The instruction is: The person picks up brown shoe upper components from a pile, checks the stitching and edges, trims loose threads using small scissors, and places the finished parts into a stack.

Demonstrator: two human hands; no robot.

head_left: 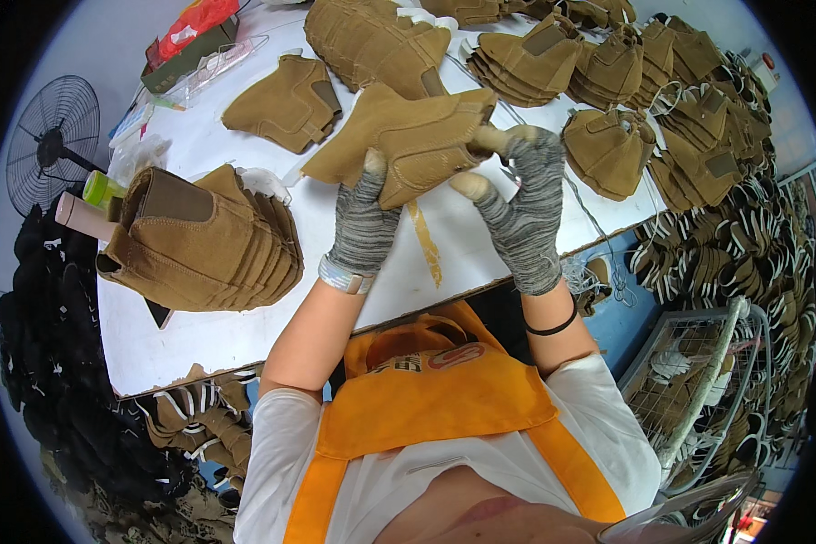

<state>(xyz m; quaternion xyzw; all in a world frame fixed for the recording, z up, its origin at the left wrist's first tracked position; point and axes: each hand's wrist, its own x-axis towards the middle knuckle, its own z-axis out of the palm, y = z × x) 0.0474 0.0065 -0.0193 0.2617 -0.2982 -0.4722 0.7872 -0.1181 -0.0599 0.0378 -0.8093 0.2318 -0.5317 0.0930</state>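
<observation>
Currently, a brown suede boot upper [422, 140] is gripped between a grey-gloved left hand [364, 219] and a grey-gloved right hand [529, 207].

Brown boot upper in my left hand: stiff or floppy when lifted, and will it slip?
The boot upper probably bends but keeps some shape, as its seams are stitched and its outline looks firm above the left hand. It is likely light for its size, since no sole shows on it. Its matte, suede-like surface should slip little.
</observation>
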